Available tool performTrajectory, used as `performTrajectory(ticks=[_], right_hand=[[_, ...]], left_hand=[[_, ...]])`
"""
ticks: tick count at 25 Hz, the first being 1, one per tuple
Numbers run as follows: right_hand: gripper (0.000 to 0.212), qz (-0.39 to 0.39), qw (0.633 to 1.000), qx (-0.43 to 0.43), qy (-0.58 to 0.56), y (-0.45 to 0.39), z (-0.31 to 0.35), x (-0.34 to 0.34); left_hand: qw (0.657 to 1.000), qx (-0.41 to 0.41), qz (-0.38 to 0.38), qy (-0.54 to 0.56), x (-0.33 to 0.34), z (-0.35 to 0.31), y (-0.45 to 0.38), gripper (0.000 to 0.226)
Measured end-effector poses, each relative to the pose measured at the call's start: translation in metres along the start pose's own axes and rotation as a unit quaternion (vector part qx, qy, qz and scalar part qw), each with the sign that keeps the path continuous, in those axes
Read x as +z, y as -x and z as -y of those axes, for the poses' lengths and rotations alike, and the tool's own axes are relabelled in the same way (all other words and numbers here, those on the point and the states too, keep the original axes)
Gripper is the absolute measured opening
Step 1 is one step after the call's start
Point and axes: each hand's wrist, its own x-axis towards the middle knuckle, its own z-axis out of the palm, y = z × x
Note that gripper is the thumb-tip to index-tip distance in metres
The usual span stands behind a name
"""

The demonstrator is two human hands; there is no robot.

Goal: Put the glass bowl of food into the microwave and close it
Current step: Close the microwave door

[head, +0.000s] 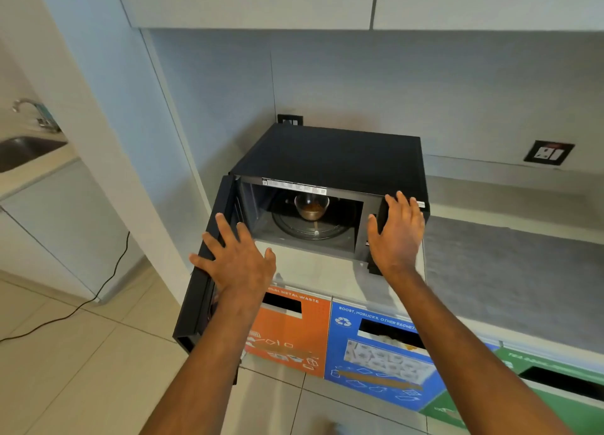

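A black microwave (330, 153) stands on the counter with its door (202, 284) swung wide open to the left. Inside, a glass bowl (311, 207) holding brown food sits on the round turntable (330, 232). My left hand (237, 259) rests flat on the inner edge of the open door, fingers spread. My right hand (397, 230) lies flat against the microwave's right front panel, fingers apart. Neither hand holds anything.
Below the counter edge stand an orange waste bin (291, 333), a blue recycling bin (376, 356) and a green bin (536, 385). A grey mat (510, 277) covers the counter to the right. A sink (23, 150) lies far left; a black cable (98, 294) trails on the floor.
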Motion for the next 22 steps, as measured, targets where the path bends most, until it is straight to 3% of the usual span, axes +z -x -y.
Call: performTrajectory(ticks=[6, 11, 22], right_hand=[[0.062, 0.017, 0.997, -0.024, 0.073, 0.002, -0.017, -0.006], [0.061, 0.061, 0.992, -0.039, 0.100, -0.002, -0.023, -0.019], [0.061, 0.082, 0.993, -0.076, 0.022, -0.010, -0.037, -0.035]], left_hand=[[0.998, 0.030, 0.024, 0.040, -0.010, -0.015, 0.008, 0.083], [0.990, 0.105, 0.045, 0.081, -0.008, -0.057, 0.024, 0.080], [0.952, 0.276, 0.038, 0.123, 0.023, -0.150, 0.015, 0.074]])
